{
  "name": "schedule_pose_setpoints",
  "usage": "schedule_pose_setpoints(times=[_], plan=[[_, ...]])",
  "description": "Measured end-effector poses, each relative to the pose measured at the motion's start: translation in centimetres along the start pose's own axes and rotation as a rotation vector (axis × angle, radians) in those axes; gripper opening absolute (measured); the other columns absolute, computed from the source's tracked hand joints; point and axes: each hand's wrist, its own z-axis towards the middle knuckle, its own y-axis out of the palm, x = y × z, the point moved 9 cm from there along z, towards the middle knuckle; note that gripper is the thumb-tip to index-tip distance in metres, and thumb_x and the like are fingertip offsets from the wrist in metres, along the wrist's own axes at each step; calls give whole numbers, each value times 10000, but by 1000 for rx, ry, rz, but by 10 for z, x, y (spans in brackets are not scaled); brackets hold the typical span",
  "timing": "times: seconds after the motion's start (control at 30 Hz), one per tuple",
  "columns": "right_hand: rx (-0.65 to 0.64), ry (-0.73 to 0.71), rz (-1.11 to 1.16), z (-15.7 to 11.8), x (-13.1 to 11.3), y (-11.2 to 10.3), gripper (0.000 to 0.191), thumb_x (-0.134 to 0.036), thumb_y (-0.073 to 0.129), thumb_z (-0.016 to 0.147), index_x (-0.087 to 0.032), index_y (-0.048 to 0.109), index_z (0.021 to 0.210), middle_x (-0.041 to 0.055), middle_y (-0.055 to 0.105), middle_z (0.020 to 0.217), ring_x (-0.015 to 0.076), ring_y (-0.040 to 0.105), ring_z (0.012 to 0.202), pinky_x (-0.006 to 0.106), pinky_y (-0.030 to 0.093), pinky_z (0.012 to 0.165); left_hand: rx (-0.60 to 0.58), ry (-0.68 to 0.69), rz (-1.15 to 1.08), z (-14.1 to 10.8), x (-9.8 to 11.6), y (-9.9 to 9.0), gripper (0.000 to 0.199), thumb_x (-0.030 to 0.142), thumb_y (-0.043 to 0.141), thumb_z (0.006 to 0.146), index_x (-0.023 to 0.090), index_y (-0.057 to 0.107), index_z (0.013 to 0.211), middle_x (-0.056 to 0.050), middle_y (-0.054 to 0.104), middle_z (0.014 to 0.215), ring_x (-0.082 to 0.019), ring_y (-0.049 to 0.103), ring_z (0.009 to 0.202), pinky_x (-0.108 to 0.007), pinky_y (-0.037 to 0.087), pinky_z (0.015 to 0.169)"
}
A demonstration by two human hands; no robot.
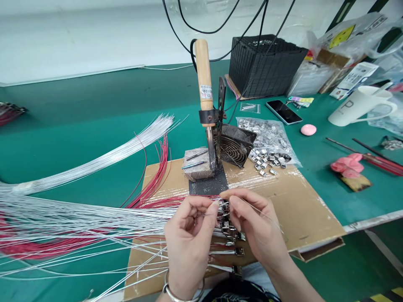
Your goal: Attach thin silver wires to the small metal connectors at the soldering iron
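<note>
My left hand [190, 239] is closed in a pinch, thumb against forefinger, on what looks like the end of a white wire. Close beside it, my right hand [260, 224] pinches a thin, pale strand that trails back across the hand; it may be solder. Below and between both hands lie several small metal connectors [236, 251] with wires attached. White wires [126, 214] run in from the left under my left hand, mixed with red wires [154, 180]. The fingertips hide the exact point where they meet the work.
A wooden-handled soldering iron [204, 73] stands clamped upright beyond my hands, its tip by a crusted block [197, 170]. Behind are a small fan [234, 147], loose metal connectors [264, 161] and a black crate [264, 69]. At right are a phone [284, 112], mug [355, 109] and brush [354, 182].
</note>
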Motion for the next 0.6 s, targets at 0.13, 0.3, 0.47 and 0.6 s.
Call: schedule_pose_setpoints(times=[0.13,0.3,0.47,0.6], plan=[[35,-162,-138,-5,-15,-5,202,-392,664,994,-277,824,1038,0,602,754,115,456,625,279,348,583,30,-27,-17,3,-1,-5,98,233,800,861,182,724,826,8,710,703,-76,634,600,-96,519,573],[26,-277,-272,-11,-32,1,186,-330,639,1001,-293,821,1020,6,651,818,120,514,661,276,413,622,29,-19,-29,2,0,-5,90,228,803,856,193,727,822,23,709,698,-63,639,603,-72,513,577],[36,-268,-295,-11,-33,2,186,-328,638,997,-288,819,1009,3,660,813,117,530,654,275,452,646,17,-19,-30,2,0,-4,91,226,802,860,196,728,816,27,711,697,-59,648,601,-63,510,572],[46,-266,-287,-10,-32,0,186,-344,644,993,-289,819,1023,0,643,781,118,517,649,269,457,652,21,-16,-23,2,0,-5,94,227,805,853,191,726,817,22,710,694,-62,643,588,-71,516,567]])
